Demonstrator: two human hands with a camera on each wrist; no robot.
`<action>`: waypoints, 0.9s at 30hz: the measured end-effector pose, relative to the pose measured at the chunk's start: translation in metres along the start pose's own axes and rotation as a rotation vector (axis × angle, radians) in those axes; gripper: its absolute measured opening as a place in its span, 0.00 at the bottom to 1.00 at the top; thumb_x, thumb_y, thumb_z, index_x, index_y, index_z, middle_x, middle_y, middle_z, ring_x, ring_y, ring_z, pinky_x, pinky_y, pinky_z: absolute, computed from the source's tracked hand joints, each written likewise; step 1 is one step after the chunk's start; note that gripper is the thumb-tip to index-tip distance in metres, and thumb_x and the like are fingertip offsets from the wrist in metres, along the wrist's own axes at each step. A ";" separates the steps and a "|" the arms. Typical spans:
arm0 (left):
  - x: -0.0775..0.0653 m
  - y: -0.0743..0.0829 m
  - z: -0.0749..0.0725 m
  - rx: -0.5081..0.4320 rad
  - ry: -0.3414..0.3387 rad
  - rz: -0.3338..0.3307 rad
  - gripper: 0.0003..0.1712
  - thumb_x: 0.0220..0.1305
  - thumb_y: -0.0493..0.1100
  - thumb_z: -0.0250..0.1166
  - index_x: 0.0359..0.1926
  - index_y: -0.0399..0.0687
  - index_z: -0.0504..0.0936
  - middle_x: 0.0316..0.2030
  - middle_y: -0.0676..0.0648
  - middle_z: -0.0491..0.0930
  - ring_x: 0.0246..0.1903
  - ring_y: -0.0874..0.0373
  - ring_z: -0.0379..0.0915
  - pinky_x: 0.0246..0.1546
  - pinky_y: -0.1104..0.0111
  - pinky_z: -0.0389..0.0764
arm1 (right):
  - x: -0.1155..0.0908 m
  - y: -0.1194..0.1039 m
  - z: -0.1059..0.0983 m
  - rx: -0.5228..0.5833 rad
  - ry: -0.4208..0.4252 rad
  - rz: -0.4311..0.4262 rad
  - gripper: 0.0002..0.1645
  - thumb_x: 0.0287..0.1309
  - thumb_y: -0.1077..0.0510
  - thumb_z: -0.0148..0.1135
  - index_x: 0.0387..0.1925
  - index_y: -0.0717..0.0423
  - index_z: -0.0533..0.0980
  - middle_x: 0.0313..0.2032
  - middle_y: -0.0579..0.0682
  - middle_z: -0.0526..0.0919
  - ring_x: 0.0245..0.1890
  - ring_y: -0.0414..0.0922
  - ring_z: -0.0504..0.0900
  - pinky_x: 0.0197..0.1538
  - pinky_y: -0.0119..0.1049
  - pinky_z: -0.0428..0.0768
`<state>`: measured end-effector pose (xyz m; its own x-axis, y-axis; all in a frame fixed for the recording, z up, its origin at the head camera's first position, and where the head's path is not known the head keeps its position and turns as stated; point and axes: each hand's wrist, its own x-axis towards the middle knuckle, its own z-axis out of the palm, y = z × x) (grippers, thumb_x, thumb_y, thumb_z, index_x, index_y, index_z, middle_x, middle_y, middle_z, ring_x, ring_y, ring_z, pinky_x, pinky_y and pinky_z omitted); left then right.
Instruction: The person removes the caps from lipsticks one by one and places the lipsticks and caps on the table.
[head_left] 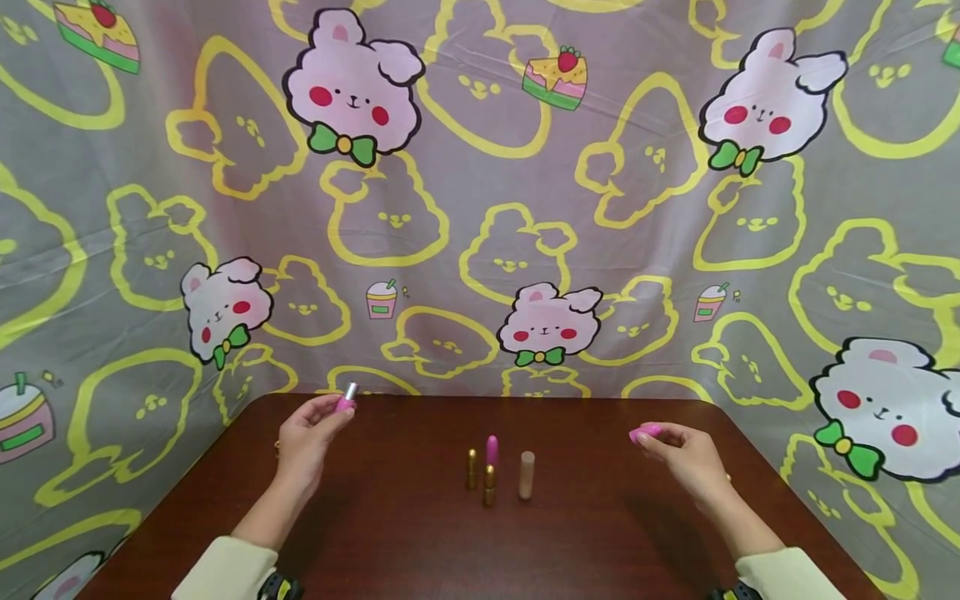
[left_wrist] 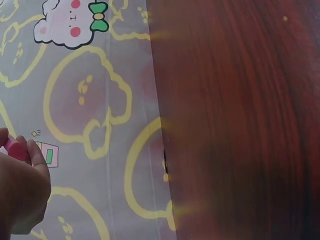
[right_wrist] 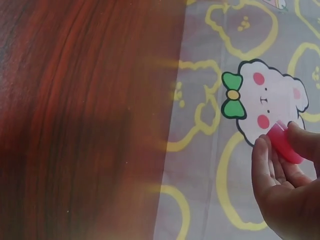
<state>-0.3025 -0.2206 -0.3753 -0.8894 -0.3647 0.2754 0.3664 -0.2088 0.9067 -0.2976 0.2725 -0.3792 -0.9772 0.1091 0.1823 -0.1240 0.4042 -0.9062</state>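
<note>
In the head view my left hand (head_left: pixel 306 429) is raised over the left side of the table, pinching a lipstick (head_left: pixel 347 398) with a pink base and a silver upper part. Only the pink end of that lipstick (left_wrist: pixel 18 150) shows in the left wrist view. My right hand (head_left: pixel 693 462), raised over the right side, holds a pink lipstick cap (head_left: pixel 645 432) between thumb and fingers. The right wrist view shows this cap (right_wrist: pixel 285 144) tilted, its rim toward the upper left. Both hands are well apart, each above the tabletop.
Mid-table stand a pink lipstick tube (head_left: pixel 492 450), a gold tube (head_left: pixel 472 468), another gold tube (head_left: pixel 490 485) and a beige tube (head_left: pixel 527 477), all upright. A printed cloth (head_left: pixel 450 200) hangs behind and beside the dark wooden table (head_left: pixel 420 542).
</note>
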 end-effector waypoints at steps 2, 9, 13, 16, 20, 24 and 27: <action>0.001 -0.002 -0.003 0.032 0.018 0.005 0.09 0.55 0.26 0.68 0.37 0.39 0.83 0.28 0.55 0.84 0.33 0.64 0.80 0.36 0.75 0.80 | -0.001 0.000 -0.001 -0.062 0.003 0.014 0.23 0.57 0.49 0.70 0.45 0.64 0.81 0.40 0.51 0.87 0.39 0.42 0.84 0.56 0.46 0.69; 0.005 -0.008 -0.013 0.098 0.040 0.010 0.17 0.54 0.26 0.70 0.46 0.28 0.79 0.30 0.56 0.84 0.34 0.66 0.81 0.38 0.76 0.79 | -0.001 0.005 -0.004 -0.258 0.027 0.027 0.21 0.56 0.46 0.70 0.43 0.58 0.83 0.37 0.51 0.87 0.39 0.48 0.84 0.40 0.43 0.69; 0.007 -0.009 -0.016 0.121 0.046 0.002 0.22 0.54 0.26 0.70 0.51 0.25 0.77 0.31 0.57 0.83 0.34 0.67 0.81 0.38 0.77 0.79 | 0.002 0.010 -0.006 -0.327 0.034 0.020 0.18 0.57 0.47 0.69 0.40 0.57 0.83 0.33 0.50 0.87 0.35 0.47 0.82 0.35 0.40 0.70; 0.009 -0.009 -0.019 0.140 0.059 0.001 0.24 0.55 0.26 0.69 0.53 0.25 0.76 0.30 0.58 0.83 0.34 0.68 0.80 0.37 0.77 0.79 | 0.004 0.014 -0.008 -0.375 0.040 0.017 0.17 0.57 0.47 0.68 0.38 0.56 0.83 0.31 0.49 0.85 0.31 0.46 0.78 0.32 0.40 0.68; 0.009 -0.011 -0.024 0.186 0.080 0.000 0.25 0.56 0.27 0.69 0.55 0.24 0.75 0.29 0.61 0.84 0.34 0.71 0.79 0.37 0.79 0.78 | 0.006 0.020 -0.010 -0.421 0.049 0.039 0.16 0.58 0.45 0.68 0.36 0.55 0.83 0.28 0.48 0.82 0.29 0.46 0.73 0.32 0.44 0.65; 0.009 -0.012 -0.031 0.236 0.102 -0.004 0.25 0.57 0.31 0.70 0.56 0.25 0.75 0.28 0.63 0.83 0.34 0.73 0.79 0.37 0.81 0.77 | 0.007 0.025 -0.010 -0.430 0.053 0.060 0.16 0.57 0.46 0.68 0.35 0.55 0.83 0.29 0.48 0.82 0.31 0.49 0.74 0.36 0.50 0.66; 0.009 -0.013 -0.035 0.275 0.121 -0.013 0.26 0.58 0.34 0.70 0.56 0.27 0.75 0.29 0.65 0.82 0.34 0.74 0.78 0.38 0.81 0.76 | 0.009 0.028 -0.011 -0.436 0.060 0.064 0.15 0.57 0.47 0.68 0.34 0.55 0.83 0.31 0.50 0.83 0.35 0.52 0.76 0.38 0.55 0.67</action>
<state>-0.3060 -0.2529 -0.3959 -0.8485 -0.4728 0.2378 0.2527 0.0330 0.9670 -0.3084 0.2945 -0.3990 -0.9670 0.1939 0.1651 0.0333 0.7391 -0.6728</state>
